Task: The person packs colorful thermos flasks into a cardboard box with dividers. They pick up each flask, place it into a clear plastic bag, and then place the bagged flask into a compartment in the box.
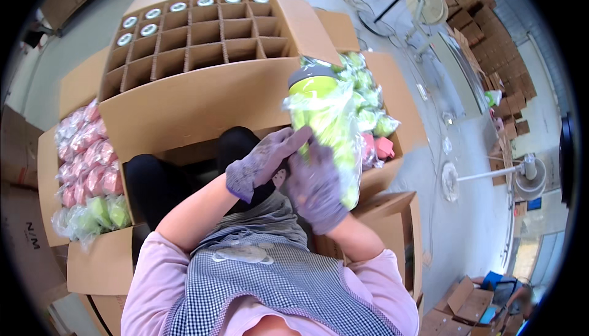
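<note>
A bright green container (314,88) with a dark grey top, loosely wrapped in a clear plastic bag (340,152), is in front of me. My right hand (317,182), in a purple knit glove, is blurred and closes on the near side of the bagged container. Beside it, my left hand (269,156), gloved alike, reaches its fingers to the bag's left side; whether they pinch the plastic is hidden. Beyond my knees stands a cardboard carton (193,101) with divider cells. Several round pale-rimmed tops (205,2) fill its far row and the left of the second.
At left a carton (48,179) holds bagged pink pieces (92,152) and green ones (99,214). Another at right holds bagged green pieces (368,92) and pink ones (384,147). An open carton (391,225) sits by my right elbow. Fans (529,172) and a person (511,294) are farther right.
</note>
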The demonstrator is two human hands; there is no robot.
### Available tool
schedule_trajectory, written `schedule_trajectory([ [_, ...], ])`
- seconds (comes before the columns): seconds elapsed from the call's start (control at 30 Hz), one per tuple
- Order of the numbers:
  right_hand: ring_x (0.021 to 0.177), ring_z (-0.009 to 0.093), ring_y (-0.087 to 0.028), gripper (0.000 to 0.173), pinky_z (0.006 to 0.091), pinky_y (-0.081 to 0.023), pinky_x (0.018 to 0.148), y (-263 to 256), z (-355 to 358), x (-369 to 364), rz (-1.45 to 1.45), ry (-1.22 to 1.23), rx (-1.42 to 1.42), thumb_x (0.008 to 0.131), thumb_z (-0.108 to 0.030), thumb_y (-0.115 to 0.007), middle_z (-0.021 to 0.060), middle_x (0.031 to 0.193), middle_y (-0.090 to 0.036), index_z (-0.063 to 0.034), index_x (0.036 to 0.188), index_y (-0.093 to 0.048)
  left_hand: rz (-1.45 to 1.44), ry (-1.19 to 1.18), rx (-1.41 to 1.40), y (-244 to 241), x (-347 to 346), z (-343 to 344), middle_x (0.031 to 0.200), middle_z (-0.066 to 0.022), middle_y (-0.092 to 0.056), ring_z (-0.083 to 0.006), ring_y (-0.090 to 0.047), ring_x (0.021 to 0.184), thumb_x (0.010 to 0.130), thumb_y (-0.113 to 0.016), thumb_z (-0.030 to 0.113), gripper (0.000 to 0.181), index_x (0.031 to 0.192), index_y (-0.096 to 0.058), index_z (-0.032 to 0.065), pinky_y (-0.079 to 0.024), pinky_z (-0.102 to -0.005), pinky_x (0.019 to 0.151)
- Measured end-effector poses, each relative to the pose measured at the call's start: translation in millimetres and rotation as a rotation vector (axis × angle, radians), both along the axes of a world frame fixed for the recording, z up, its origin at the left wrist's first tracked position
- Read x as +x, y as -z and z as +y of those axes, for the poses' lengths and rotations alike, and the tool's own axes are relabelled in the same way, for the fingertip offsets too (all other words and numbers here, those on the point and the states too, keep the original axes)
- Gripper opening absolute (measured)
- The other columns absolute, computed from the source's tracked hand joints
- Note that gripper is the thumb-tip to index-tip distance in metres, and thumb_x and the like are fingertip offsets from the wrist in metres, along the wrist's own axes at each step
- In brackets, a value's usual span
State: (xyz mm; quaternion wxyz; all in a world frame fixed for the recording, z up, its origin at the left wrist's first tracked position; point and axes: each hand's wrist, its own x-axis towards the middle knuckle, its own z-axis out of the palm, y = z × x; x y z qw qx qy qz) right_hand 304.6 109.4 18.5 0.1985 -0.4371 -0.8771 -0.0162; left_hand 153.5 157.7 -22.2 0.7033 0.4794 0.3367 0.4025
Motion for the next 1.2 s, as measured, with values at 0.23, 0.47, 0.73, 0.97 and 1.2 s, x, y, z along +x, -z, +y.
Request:
schedule_trajectory([
  [0.23, 0.104, 0.042, -0.064, 0.042, 0.0464, -0.055, 0.089, -13, -47, -70, 0.283, -0.668, -0.095, 0.078, -0.019, -0.073, 0.0271, 0.116, -0.064, -0.0037, 0.116, -0.065, 0.204, -0.451, 0.287, 19, -150, -60, 0.118, -0.0077, -0.066, -0.0138, -0.06, 0.106, 0.095, -0.064, 0.032, 0.044, 0.124, -0.062, -0.0002, -0.048, -0.0304, 0.096],
  [0.47, 0.118, 0.04, -0.059, 0.055, 0.0435, -0.045, 0.104, -41, 56, -122, 0.472, -0.552, -0.702, 0.089, -0.035, -0.069, 0.0236, 0.125, -0.063, 0.0021, 0.129, -0.059, 0.104, -0.405, 0.181, 101, -174, -91, 0.115, -0.0032, -0.066, -0.0131, -0.06, 0.105, 0.103, -0.056, 0.025, 0.032, 0.126, -0.061, 0.004, -0.049, -0.0309, 0.094],
  [0.73, 0.125, 0.038, -0.056, 0.042, 0.0437, -0.043, 0.107, -29, 65, -155, 0.157, -0.865, -0.379, 0.099, -0.023, -0.053, 0.0226, 0.131, -0.062, 0.0022, 0.132, -0.058, 0.427, -0.933, 0.499, 65, -161, -134, 0.149, -0.0276, -0.039, -0.0379, -0.046, 0.135, 0.093, -0.066, 0.023, 0.076, 0.15, -0.027, -0.0091, -0.036, -0.0389, 0.114],
  [0.97, 0.109, 0.033, -0.064, 0.047, 0.0412, -0.046, 0.1, -8, 84, -148, 0.466, -0.942, -0.783, 0.075, -0.022, -0.072, 0.0186, 0.119, -0.07, -0.0007, 0.117, -0.072, 0.709, 0.102, 0.409, 34, -221, -231, 0.138, -0.0193, -0.057, -0.027, -0.059, 0.124, 0.094, -0.067, 0.012, 0.057, 0.146, -0.046, 0.002, -0.048, -0.0372, 0.103],
  [1.2, 0.109, 0.033, -0.06, 0.048, 0.0455, -0.046, 0.098, -20, 67, -167, 0.519, -0.974, -0.622, 0.071, -0.033, -0.074, 0.019, 0.115, -0.069, 0.0009, 0.105, -0.074, 0.346, -0.66, 0.544, 1, -222, -81, 0.13, -0.0152, -0.061, -0.025, -0.058, 0.122, 0.102, -0.052, 0.022, 0.038, 0.134, -0.056, 0.0012, -0.044, -0.038, 0.106],
])
